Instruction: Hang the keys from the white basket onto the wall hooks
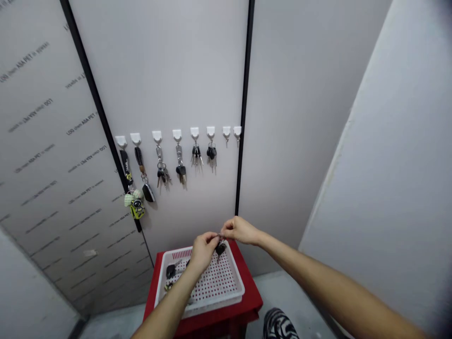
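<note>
Both hands meet above the right part of a white perforated plastic basket (231, 263). A small bunch of keys (220, 248) with a dark key head hangs down between them. My left hand (204, 252) pinches the top of the bunch between thumb and fingers. From the right, my right hand (240, 230) has closed its fingertips on the ring end of the same bunch. The ring is mostly hidden by the fingers. In the left part of the basket lies a black-headed key (171, 270), with other small items (168, 286) partly covered by my left forearm.
A red stool (252, 294) carries the basket against a grey panel wall. White hooks (177, 134) run in a row on the panel. Key bunches (162, 173) and keychains (135, 205) hang from several of them. A black-and-white patterned shape (278, 325) shows at the bottom.
</note>
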The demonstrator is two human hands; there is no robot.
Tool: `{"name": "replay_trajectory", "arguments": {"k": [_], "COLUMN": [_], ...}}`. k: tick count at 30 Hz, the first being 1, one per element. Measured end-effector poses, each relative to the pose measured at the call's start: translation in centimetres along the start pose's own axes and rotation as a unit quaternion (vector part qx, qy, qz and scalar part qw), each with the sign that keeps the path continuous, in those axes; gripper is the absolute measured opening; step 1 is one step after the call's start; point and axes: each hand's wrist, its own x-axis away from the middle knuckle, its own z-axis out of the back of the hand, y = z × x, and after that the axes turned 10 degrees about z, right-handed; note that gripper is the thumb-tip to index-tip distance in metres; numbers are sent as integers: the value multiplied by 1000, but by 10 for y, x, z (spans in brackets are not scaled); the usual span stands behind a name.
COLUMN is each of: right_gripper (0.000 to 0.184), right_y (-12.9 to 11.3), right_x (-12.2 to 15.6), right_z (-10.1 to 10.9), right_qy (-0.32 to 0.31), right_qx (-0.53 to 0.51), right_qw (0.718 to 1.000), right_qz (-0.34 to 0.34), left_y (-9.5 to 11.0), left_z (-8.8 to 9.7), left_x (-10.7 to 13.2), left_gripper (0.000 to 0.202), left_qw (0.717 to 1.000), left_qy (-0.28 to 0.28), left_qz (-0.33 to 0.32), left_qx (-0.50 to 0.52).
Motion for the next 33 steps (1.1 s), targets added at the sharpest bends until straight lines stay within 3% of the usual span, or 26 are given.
{"name": "replay_trajectory", "arguments": {"k": [5,11,15,18,22,27,31,33], "right_gripper": [13,10,9,10,13,16,26,27], "right_y": [-16,-53,-73,-80,-74,-59,-48,-39], "right_x": [-16,-55,-80,-95,-111,-116,-95,-78], "right_z": [34,103,137,151,157,157,136,106], "right_qy": [114,301,371,407,432,420,493,455], "right_qx": [-13,-116,-129,-98,-43,28,140,186], "right_qw": [993,945,916,906,901,907,858,868], "right_qz": [26,57,84,65,24,-13,32,67], "left_y": [37,112,161,179,179,160,112,73], "left_z": [6,10,9,10,12,20,38,49], "left_x": [-20,-50,-64,-67,-68,-63,-49,-37], "left_gripper": [21,27,33,33,34,34,33,32], "left_qw": [997,974,958,952,949,958,971,975], "left_qy": [51,122,151,164,156,153,136,125], "left_qz": [-55,-174,-211,-217,-226,-184,-135,-96], "left_qx": [14,-74,-119,-138,-154,-156,-145,-156]}}
